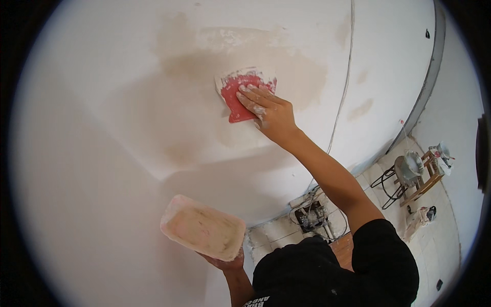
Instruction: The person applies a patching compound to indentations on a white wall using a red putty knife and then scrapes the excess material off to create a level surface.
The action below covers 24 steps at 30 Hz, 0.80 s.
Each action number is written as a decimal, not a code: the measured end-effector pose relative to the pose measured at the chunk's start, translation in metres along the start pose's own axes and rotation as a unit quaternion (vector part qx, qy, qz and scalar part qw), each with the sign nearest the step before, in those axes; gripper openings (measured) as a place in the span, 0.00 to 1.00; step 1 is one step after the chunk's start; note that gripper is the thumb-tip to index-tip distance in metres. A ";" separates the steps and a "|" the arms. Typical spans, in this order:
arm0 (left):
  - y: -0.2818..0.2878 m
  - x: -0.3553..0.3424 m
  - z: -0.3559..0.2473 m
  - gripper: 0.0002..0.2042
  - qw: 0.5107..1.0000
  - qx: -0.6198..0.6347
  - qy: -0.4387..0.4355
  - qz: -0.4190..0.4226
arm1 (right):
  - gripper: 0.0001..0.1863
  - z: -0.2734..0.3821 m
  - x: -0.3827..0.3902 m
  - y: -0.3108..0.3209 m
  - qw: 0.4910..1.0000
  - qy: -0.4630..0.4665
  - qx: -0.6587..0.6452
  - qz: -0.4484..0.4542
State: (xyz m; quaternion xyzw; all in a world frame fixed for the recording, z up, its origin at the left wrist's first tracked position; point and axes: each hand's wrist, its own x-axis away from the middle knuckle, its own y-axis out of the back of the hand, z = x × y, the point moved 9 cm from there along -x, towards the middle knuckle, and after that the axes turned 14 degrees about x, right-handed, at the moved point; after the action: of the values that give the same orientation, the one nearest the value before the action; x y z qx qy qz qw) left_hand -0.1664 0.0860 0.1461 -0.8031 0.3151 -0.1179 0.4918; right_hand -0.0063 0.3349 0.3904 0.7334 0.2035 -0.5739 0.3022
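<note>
My right hand (pixel 271 110) presses a red plastic putty spreader (pixel 238 107) against the white wall, fingers laid along its face and closed on it. White putty coats the spreader's upper edge. Around it the wall carries a broad beige damp-looking patch (pixel 194 77) with a whitish smear above. Lower down, my left hand (pixel 227 262) supports a pale rectangular tray (pixel 171 204) from beneath; most of its fingers are hidden by the tray. A tan film with darker streaks covers the tray's surface.
A thin cable (pixel 348 82) hangs down the wall to dark equipment (pixel 312 217) on the tiled floor. At right stand a round stool (pixel 407 174) with a bucket (pixel 413 162) on it and a wooden stool (pixel 429 179). A whitish bag (pixel 419 220) lies nearer.
</note>
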 end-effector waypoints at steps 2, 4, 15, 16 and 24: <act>0.004 -0.003 -0.001 0.40 1.000 -0.011 -0.001 0.006 | 0.27 -0.008 0.001 0.001 0.992 -0.041 -0.072 0.096; 0.004 -0.004 0.002 0.40 0.998 0.053 0.024 0.005 | 0.28 -0.030 -0.020 0.021 0.972 -0.149 -0.154 0.098; 0.001 0.009 0.005 0.40 0.999 0.047 0.018 -0.004 | 0.20 0.018 -0.029 -0.029 0.976 -0.195 -0.101 0.008; 0.004 0.008 0.005 0.40 0.997 0.067 0.027 -0.007 | 0.26 0.047 -0.015 -0.038 0.983 -0.154 -0.090 0.041; -0.003 0.002 -0.008 0.39 1.000 0.023 -0.015 -0.005 | 0.22 0.009 -0.046 0.028 0.975 -0.138 -0.112 -0.130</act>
State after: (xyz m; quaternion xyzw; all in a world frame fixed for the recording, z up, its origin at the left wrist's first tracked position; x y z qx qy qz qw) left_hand -0.1669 0.0801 0.1522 -0.7948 0.3004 -0.1155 0.5145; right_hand -0.0064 0.3106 0.4390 0.5756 0.3163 -0.6778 0.3306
